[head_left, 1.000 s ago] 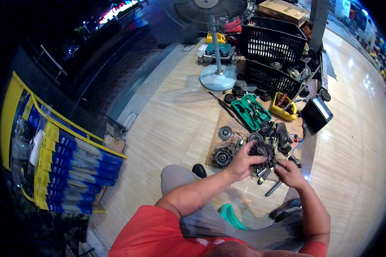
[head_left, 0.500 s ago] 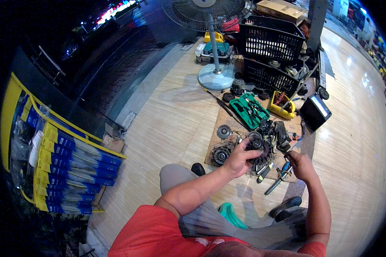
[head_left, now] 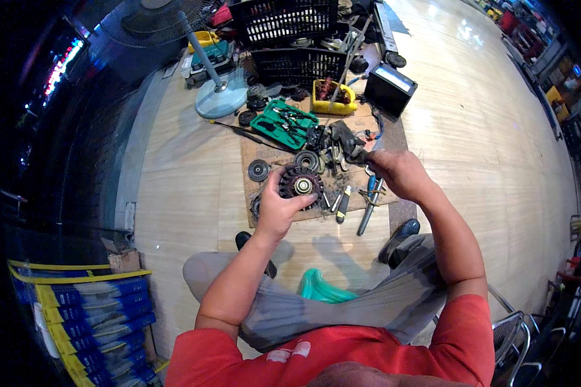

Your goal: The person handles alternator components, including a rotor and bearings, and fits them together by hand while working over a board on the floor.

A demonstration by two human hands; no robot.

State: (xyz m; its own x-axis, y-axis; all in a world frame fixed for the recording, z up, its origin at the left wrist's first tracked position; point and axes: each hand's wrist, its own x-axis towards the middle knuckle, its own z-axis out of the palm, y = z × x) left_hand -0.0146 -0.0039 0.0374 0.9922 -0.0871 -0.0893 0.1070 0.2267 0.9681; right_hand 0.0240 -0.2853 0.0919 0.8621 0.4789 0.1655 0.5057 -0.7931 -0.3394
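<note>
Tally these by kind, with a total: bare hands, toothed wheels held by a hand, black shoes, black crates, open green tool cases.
Bare hands, left hand and right hand: 2
Held toothed wheel: 1
Black shoes: 2
Black crates: 2
Open green tool case: 1
Total: 8

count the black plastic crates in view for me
2: the upper crate is at the top edge of the picture, and the lower crate is beneath it, behind the yellow tub. Others could be hidden behind them.
</note>
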